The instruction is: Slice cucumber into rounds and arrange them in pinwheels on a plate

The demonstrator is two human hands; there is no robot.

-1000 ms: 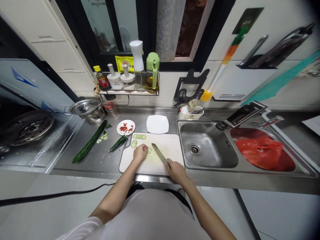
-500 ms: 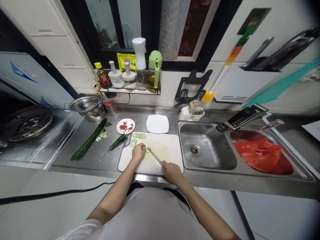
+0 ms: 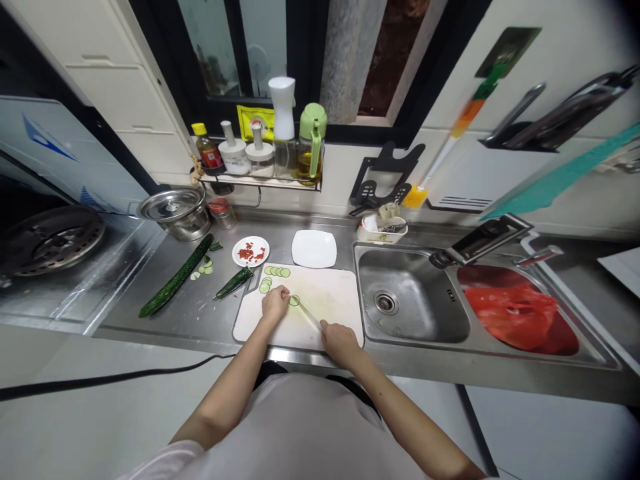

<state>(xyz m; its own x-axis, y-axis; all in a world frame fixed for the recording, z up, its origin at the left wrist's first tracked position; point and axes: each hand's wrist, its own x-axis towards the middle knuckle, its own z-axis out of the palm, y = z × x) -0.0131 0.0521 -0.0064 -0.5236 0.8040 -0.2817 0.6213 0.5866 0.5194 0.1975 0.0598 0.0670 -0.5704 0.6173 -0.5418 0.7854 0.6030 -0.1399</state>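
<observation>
My right hand [image 3: 341, 343] is wrapped round the handle of a knife [image 3: 311, 318], its blade pointing up and left over the white cutting board [image 3: 330, 277]. A round cucumber slice [image 3: 294, 301] lies at the blade's tip. Just left of that slice, my left hand [image 3: 275, 304] is closed with fingertips together; whatever it may hold is too small to make out. Further cucumber slices lie in a row [image 3: 277, 271] and a small overlapping group [image 3: 265, 285] at the board's upper left. A cut piece of cucumber [image 3: 234, 283] rests beside the board's left edge.
A long cucumber [image 3: 177, 277] and pale green scraps [image 3: 205, 267] lie on the steel counter at left. Behind the board stand a plate of chopped red bits [image 3: 251, 263] and a white plate [image 3: 314, 249]. To the right is the sink [image 3: 415, 293]; a lidded pot [image 3: 177, 213] stands back left.
The view has shifted slightly. My hands, the knife and the cucumber slice keep nearly the same places on the board, with the knife blade tilted slightly differently.
</observation>
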